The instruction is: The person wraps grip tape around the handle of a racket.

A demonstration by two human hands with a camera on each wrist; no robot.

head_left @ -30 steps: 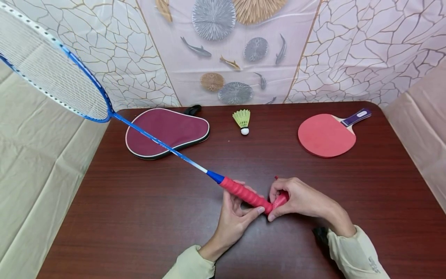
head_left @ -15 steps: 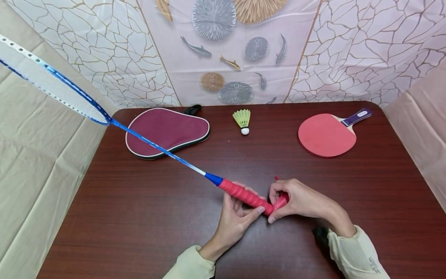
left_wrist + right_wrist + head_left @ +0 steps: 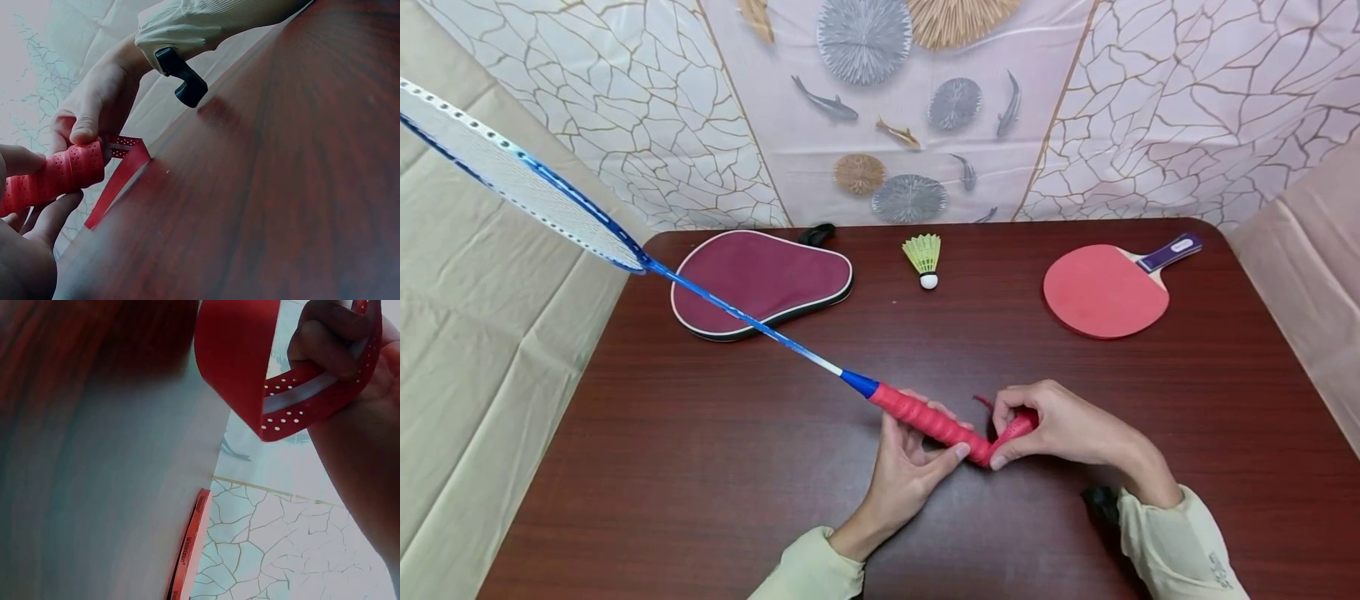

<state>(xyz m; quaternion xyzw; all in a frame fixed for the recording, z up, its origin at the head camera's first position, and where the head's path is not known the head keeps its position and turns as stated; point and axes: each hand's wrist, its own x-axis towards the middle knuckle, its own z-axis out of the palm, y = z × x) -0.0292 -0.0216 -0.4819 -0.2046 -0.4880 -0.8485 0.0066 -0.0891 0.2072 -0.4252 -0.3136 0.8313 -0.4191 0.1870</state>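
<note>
A badminton racket (image 3: 747,318) slants from the upper left, its blue-and-white head cut off by the head view's edge. My left hand (image 3: 898,479) grips its handle, which is wrapped in red perforated grip tape (image 3: 928,419). At the butt end, my right hand (image 3: 1071,427) pinches the unwound part of the tape between thumb and fingers. In the left wrist view, a loose length of tape (image 3: 119,187) folds and hangs beside the handle end. The right wrist view shows the tape looping (image 3: 237,356) from the right hand, with a pale strip along its perforated face.
On the brown table (image 3: 700,467), a maroon paddle case (image 3: 760,271) lies under the racket shaft. A yellow shuttlecock (image 3: 923,258) is at the back middle. A red table tennis paddle (image 3: 1105,292) lies at the back right. Patterned cloth hangs behind.
The racket has turned about its shaft, so its head looks narrower than a second ago. My right hand has shifted slightly right with the tape, while the left hand stays in place.
</note>
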